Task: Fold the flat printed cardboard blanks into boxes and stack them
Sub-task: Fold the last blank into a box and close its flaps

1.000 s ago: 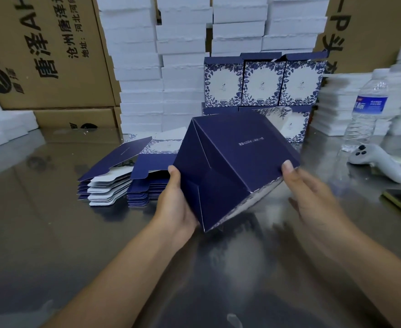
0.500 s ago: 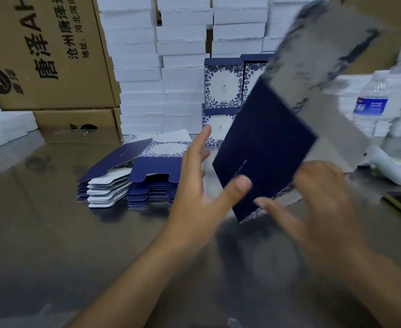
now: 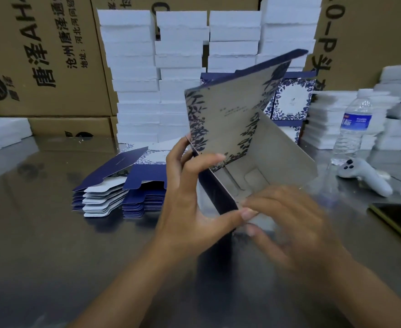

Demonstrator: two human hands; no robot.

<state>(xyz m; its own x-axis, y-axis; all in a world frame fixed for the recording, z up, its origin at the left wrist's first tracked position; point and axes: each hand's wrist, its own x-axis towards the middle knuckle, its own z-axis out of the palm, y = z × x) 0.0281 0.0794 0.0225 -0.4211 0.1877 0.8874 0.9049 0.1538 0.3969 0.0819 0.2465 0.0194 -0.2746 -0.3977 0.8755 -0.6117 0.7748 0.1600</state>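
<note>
A half-formed navy box (image 3: 232,129) with a floral white panel is held up over the steel table, its grey inside open toward me. My left hand (image 3: 192,204) grips its left wall, thumb at the near lower corner and fingers around the floral panel's edge. My right hand (image 3: 296,223), blurred, presses on the box's near bottom flaps. Two piles of flat blanks (image 3: 121,192) lie on the table to the left. Finished floral boxes (image 3: 291,102) are stacked behind the held box, partly hidden by it.
White foam slabs (image 3: 180,74) are piled high at the back, more at the right (image 3: 332,119) and far left. Brown cartons (image 3: 43,55) line the wall. A water bottle (image 3: 353,129), a white controller (image 3: 365,176) and a dark phone (image 3: 400,221) lie at the right.
The box has been flipped from navy bottom facing me to open inside facing me. My left hand has taken hold of its left wall again and my right hand moved onto the bottom flaps.
</note>
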